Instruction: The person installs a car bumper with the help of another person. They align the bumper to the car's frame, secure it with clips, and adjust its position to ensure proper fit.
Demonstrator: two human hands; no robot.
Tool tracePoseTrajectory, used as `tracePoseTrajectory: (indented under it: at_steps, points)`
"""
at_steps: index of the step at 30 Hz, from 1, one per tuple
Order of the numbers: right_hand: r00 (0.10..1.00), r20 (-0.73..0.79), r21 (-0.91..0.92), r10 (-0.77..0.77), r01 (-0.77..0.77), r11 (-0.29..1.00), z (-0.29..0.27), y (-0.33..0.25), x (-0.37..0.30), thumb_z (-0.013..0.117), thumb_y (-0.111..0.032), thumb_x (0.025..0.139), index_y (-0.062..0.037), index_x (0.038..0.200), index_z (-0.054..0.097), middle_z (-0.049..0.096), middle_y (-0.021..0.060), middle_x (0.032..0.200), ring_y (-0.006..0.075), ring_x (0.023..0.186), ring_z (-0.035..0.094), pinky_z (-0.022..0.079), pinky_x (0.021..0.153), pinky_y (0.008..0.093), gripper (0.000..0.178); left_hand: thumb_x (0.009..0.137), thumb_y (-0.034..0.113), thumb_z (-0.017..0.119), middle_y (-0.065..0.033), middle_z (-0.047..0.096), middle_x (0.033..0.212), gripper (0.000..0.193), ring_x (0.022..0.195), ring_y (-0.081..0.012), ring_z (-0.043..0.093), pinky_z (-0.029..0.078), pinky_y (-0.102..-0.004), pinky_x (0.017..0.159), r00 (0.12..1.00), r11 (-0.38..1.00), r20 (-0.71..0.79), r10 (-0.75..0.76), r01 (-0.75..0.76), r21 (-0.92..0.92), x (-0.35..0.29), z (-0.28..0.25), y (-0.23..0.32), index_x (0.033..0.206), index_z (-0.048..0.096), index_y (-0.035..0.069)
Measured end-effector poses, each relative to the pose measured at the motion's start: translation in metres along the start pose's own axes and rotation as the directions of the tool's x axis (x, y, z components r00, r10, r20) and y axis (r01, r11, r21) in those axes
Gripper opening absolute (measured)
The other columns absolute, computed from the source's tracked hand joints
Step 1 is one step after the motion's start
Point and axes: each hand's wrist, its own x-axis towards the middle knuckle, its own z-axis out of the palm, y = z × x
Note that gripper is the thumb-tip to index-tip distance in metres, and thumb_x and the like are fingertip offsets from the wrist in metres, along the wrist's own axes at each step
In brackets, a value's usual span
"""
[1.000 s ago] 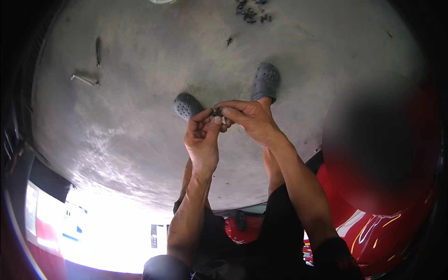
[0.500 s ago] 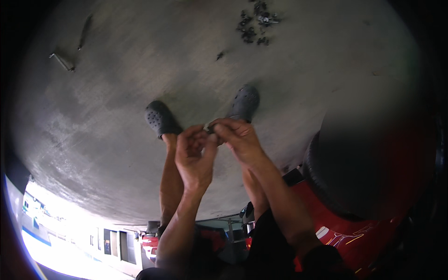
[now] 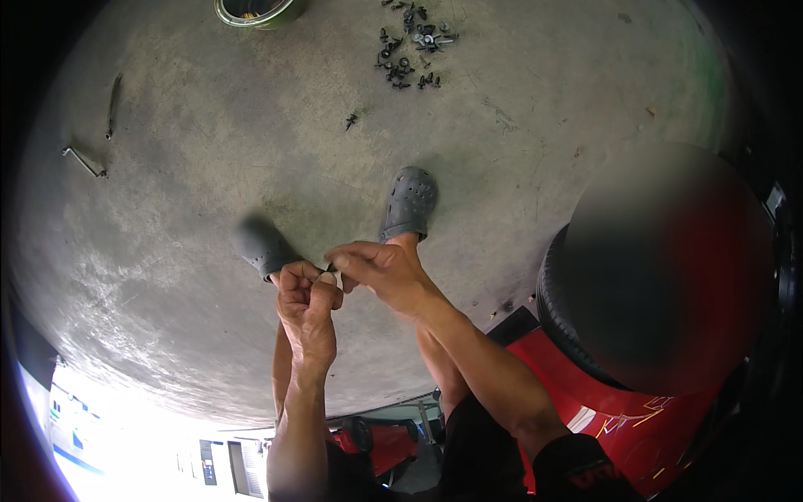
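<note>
My left hand (image 3: 308, 305) is closed, thumb against curled fingers, pinching a small dark piece (image 3: 330, 268) too small to name. A pale spot shows beside the thumb. My right hand (image 3: 383, 274) reaches in from the right, its thumb and forefinger pinched together at the top of that piece; whether they grip it or something else is hidden. Both hands meet in front of my lower legs, above the concrete floor. Beyond them on the floor lies a single black fastener (image 3: 351, 121), and farther off a loose cluster of black fasteners (image 3: 395, 69) with some silvery bolts (image 3: 431, 39).
Two grey clogs (image 3: 411, 201) are on my feet. At the left lie a bent metal wrench (image 3: 82, 161) and a dark rod-shaped tool (image 3: 114, 105). A round open tin (image 3: 251, 22) stands at the far edge. To the right are a tyre (image 3: 559, 305) and a red body panel (image 3: 577, 385).
The view has shifted, bringing the tin into sight. Both hands appear lower and farther left, still together; my right fingers now come at the small piece from above.
</note>
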Motion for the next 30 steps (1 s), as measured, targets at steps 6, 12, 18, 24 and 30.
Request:
tracePoseTrajectory:
  at_steps: [6,12,18,24,30]
  points:
    - [0.870,-0.490,-0.151,-0.049,-0.030,0.988,-0.058,-0.004,0.064,0.080,-0.032,0.101,-0.0038,0.123,0.077,0.072,0.0019,0.092,0.0113,0.080,0.063,0.054,0.075,0.0296,0.036,0.096,0.000,0.069,0.0041,0.051,0.079,0.016,0.067,-0.0040,0.046,0.038,-0.0235,0.062,0.997,0.987,0.036,0.072,-0.077,0.140,-0.004,0.003,0.001,0.100,0.056,0.008]
    - [0.646,-0.559,-0.572,-0.520,0.154,0.806,-0.105,-0.088,0.160,0.075,-0.024,0.104,-0.0005,0.122,0.075,0.072,0.0015,0.095,0.0092,0.076,0.062,0.051,0.071,0.0277,0.030,0.095,-0.004,0.069,0.0059,0.052,0.076,0.018,0.065,-0.0011,0.046,0.037,-0.0219,0.058,0.997,0.987,0.066,0.031,-0.041,0.156,-0.009,0.008,0.002,0.101,0.057,0.007]
    - [0.570,-0.380,-0.814,-0.729,0.167,0.556,-0.076,-0.162,0.197,0.075,-0.025,0.101,-0.0004,0.126,0.076,0.078,0.0078,0.100,0.0166,0.083,0.070,0.056,0.079,0.0332,0.035,0.095,-0.003,0.070,0.0071,0.054,0.074,0.019,0.063,0.0002,0.045,0.036,-0.0213,0.057,0.997,0.992,0.043,-0.064,0.059,0.113,-0.005,0.002,0.001,0.102,0.056,0.008]
    - [0.600,-0.360,-0.855,-0.714,0.093,0.510,-0.080,-0.141,0.211,0.076,-0.024,0.100,0.0006,0.115,0.080,0.078,0.0093,0.092,0.0196,0.082,0.071,0.057,0.080,0.0366,0.029,0.095,-0.004,0.069,0.0066,0.054,0.073,0.020,0.063,0.0000,0.046,0.035,-0.0216,0.056,0.994,0.993,0.058,-0.098,0.094,0.067,-0.007,0.001,0.000,0.101,0.055,0.008]
    - [0.405,-0.455,-0.813,-0.793,0.174,0.556,-0.083,-0.156,0.225,0.078,-0.020,0.097,0.0012,0.113,0.079,0.078,0.0110,0.091,0.0216,0.082,0.072,0.058,0.080,0.0376,0.026,0.093,-0.005,0.068,0.0049,0.054,0.077,0.021,0.065,-0.0013,0.048,0.037,-0.0220,0.058,0.986,0.988,0.082,-0.143,0.137,0.077,-0.008,0.001,0.003,0.102,0.054,0.007]
